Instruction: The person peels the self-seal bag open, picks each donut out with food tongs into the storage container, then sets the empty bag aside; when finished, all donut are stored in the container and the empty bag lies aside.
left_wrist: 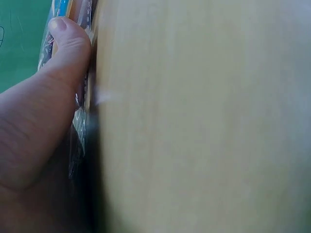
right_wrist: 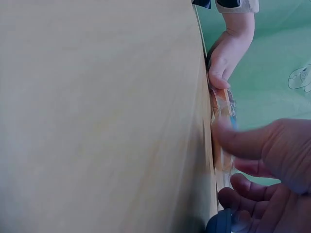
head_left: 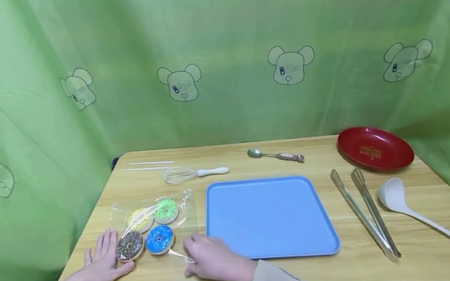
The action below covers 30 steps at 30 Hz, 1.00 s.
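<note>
A clear plastic bag (head_left: 185, 211) holding several toy donuts lies at the left of the table. A brown donut (head_left: 130, 246) and a blue donut (head_left: 160, 240) sit nearest me; a yellow donut (head_left: 139, 220) and a green donut (head_left: 166, 211) lie behind. My left hand (head_left: 102, 263) rests with straight fingers and spread thumb along the bag's left side, against the brown donut. My right hand (head_left: 214, 257) has curled fingers and grips the bag's near right corner. In the right wrist view, the right thumb (right_wrist: 245, 141) is blurred beside the bag.
A blue tray (head_left: 268, 217) stands just right of the bag. Behind lie white sticks (head_left: 149, 163), a whisk (head_left: 195, 173) and a spoon (head_left: 275, 155). Tongs (head_left: 364, 212), a white ladle (head_left: 394, 197) and a red plate (head_left: 395, 152) occupy the right side; a green curtain (head_left: 222, 122) surrounds the table.
</note>
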Available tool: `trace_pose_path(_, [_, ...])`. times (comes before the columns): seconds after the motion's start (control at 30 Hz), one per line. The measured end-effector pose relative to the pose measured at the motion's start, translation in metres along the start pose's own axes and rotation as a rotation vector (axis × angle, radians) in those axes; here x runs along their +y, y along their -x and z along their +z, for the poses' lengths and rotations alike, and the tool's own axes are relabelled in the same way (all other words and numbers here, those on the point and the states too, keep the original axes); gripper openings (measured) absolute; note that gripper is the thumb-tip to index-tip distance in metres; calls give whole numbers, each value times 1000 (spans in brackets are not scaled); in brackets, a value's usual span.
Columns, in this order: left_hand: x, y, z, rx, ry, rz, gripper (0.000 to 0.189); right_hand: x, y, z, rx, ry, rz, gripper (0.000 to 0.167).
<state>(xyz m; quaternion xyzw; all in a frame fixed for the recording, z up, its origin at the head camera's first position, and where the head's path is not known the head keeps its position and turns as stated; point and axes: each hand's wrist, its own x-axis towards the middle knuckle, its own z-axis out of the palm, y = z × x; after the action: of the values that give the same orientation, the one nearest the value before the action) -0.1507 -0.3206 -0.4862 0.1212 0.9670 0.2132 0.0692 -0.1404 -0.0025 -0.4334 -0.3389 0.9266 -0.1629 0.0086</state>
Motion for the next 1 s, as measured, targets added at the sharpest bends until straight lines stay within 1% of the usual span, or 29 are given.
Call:
trace_pose_path(0.07, [2,0,-2,-5,6,-1,110,1,-1,1,19,-3,5,29])
trace_pose_path(0.17, [7,1,-5,-14,18,3,110,2,-3,4,68,-10,0,19])
trace_pose_path(0.23, [9,1,-6,-18,23,5,110,4,-3,5,92,-19,-9,17])
trace_pose_path(0.33, [8,1,-6,-22,0,-5,110,7,-3,5,102,-75,-12,17])
trace_pose_path(0.47, [4,-2,-4,-21,-32,-13,110,12,-3,4,107,-177,24,17])
trace_pose_path(0.57, [2,-2,-3,-16,-35,-13,110,14,-3,3,101,-218,47,16])
trace_pose_path(0.67, [2,-1,-3,-15,-28,-12,110,13,-3,2,62,-214,46,15])
trace_pose_path(0.73, [2,-1,-3,-15,-25,-12,110,11,-3,2,28,-198,41,23])
trace_pose_path(0.8, [2,-1,-3,-15,-24,-10,110,9,-3,3,13,-173,35,30])
trace_pose_path(0.87, [1,-1,-3,-17,-26,-11,110,8,-3,5,25,-149,29,29])
trace_pose_path(1.0, [2,0,-3,-18,-38,-17,110,8,-5,7,94,-102,11,15])
